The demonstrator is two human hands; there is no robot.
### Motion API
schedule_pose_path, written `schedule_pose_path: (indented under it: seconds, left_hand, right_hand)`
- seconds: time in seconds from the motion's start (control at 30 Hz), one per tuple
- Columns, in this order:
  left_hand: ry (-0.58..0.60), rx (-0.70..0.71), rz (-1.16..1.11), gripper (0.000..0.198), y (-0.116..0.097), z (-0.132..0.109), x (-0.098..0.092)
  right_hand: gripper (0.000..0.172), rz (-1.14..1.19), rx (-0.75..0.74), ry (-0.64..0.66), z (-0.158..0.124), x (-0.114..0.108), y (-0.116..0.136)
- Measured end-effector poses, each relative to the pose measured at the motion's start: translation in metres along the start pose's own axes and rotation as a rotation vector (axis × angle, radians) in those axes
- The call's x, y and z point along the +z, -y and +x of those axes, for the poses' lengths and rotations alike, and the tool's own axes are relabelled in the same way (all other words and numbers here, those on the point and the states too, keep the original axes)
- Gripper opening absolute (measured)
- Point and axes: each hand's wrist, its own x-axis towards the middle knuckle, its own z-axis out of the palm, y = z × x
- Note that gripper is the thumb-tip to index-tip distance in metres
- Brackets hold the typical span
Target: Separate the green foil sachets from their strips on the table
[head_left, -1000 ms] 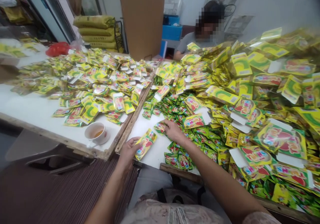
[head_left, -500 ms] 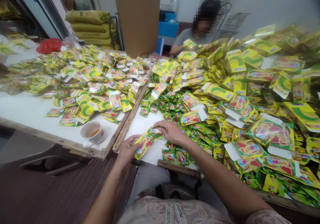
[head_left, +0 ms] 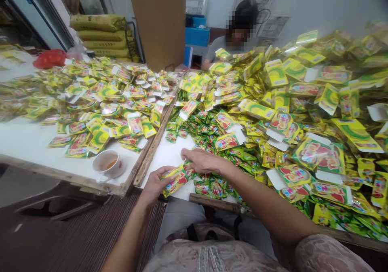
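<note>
My left hand (head_left: 155,183) is closed round a yellow and red printed pouch (head_left: 175,180), held just above the white tabletop (head_left: 165,154) near its front edge. My right hand (head_left: 202,161) pinches a small green sachet (head_left: 188,167) at the open top end of that pouch. A spread of small green sachets (head_left: 212,132) lies right beside my right hand. Behind them rises a big heap of yellow pouches (head_left: 291,102) on the right.
A cup of tea (head_left: 107,165) stands near the front edge of the left table (head_left: 27,142), which holds several more yellow pouches (head_left: 103,98). Another person (head_left: 233,35) sits at the far side. Yellow sacks (head_left: 97,33) and a brown board (head_left: 159,21) stand behind.
My right hand picked a green sachet from the pile and drew it back to the pouch's mouth. My left hand kept its hold on the pouch. The view drifted slightly.
</note>
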Motion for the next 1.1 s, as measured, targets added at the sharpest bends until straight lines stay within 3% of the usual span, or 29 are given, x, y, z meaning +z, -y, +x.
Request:
schedule_pose_path:
  seconds: [0.23, 0.4, 0.53, 0.6, 0.8, 0.97, 1.1]
  left_hand:
    - [-0.072, -0.025, -0.208, 0.041, 0.01, 0.004, 0.004]
    - [-0.081, -0.024, -0.248, 0.042, 0.004, 0.005, 0.01]
    - [0.004, -0.036, -0.18, 0.042, -0.002, 0.004, 0.014]
    - [0.038, -0.055, -0.172, 0.042, -0.003, 0.003, 0.014]
    - [0.054, -0.082, -0.192, 0.042, 0.001, -0.001, 0.015]
    - [0.022, -0.021, -0.178, 0.046, 0.002, 0.001, 0.024]
    - [-0.024, -0.003, -0.215, 0.046, 0.004, 0.003, 0.029]
  right_hand:
    - [0.041, 0.616, 0.081, -0.346, -0.013, 0.025, -0.014]
    - [0.035, 0.825, 0.159, -0.543, -0.018, 0.042, -0.015]
    - [0.036, 0.899, 0.147, -0.681, -0.016, 0.048, -0.007]
    - [0.034, 0.851, 0.128, -0.664, -0.019, 0.048, -0.004]
    - [0.027, 0.714, 0.017, -0.43, -0.035, 0.046, -0.006]
    - [0.034, 0.653, 0.099, -0.651, -0.035, 0.05, -0.001]
    - [0.03, 0.6, 0.119, -0.592, -0.036, 0.046, 0.008]
